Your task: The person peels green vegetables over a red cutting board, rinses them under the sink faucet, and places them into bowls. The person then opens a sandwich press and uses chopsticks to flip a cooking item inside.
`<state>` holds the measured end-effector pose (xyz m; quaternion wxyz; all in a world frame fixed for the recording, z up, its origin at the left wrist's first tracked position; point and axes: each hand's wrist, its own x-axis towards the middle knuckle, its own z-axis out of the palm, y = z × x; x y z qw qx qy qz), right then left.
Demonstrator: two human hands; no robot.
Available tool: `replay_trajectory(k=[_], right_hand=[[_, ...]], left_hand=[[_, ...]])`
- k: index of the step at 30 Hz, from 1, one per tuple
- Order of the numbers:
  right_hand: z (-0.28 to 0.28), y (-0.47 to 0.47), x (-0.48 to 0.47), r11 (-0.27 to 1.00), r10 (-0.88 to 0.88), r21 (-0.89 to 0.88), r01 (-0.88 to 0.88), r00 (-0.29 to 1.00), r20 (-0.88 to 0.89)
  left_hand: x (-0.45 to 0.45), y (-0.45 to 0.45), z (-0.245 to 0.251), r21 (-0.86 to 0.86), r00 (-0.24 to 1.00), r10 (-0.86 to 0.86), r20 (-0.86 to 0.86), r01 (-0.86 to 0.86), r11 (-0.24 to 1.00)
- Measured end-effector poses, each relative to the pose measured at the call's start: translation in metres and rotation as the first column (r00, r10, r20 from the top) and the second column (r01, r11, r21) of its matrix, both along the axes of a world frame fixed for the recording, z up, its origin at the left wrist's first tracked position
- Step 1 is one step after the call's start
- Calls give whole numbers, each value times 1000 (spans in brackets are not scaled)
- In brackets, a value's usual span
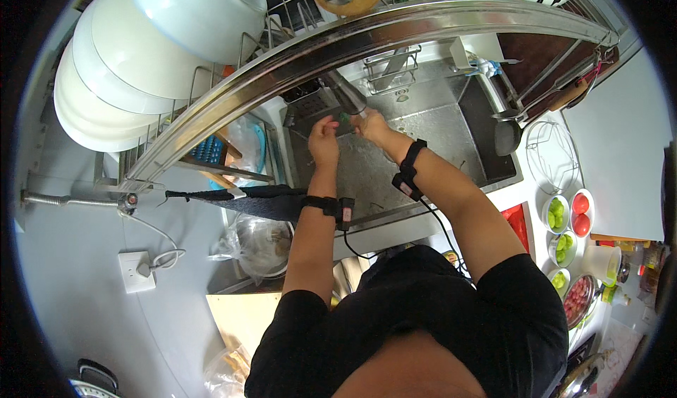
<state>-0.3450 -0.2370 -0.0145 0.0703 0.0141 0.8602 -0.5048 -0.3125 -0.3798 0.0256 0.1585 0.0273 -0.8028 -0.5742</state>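
Observation:
Both my hands are over a stainless-steel sink, below a metal dish rack. My right hand is at the lower end of a grey pull-down faucet head. Its fingers are curled, and whether they grip anything is unclear. A small green thing shows beside its fingertips, too small to name. My left hand is just left of it, fingers bent and apart, with nothing visible in it. Each wrist wears a black strap with a small cabled box.
White bowls fill the rack's left side. A dark cloth hangs at the sink's left. On the right counter stand bowls of cut green vegetables, a bowl of tomatoes and a dish of raw meat. A black ladle hangs near the sink.

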Motion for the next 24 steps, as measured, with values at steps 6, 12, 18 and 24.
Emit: replay_trajectory(k=[6, 12, 18, 24], right_hand=[[-5, 16, -7, 983, -178, -54, 174, 980, -84], [32, 16, 13, 973, -4, -228, 32, 993, 121], [63, 11, 3, 965, 133, -250, -84, 974, 184], [40, 2, 11, 513, -85, -759, 401, 904, 420]], left_hand=[[1, 55, -1, -111, 987, -152, 50, 157, 981], [-33, 17, -33, -102, 957, 88, -276, -120, 988], [-24, -29, -20, 425, 973, 37, -229, 66, 903], [-21, 60, 13, 108, 911, -144, 386, 110, 988]])
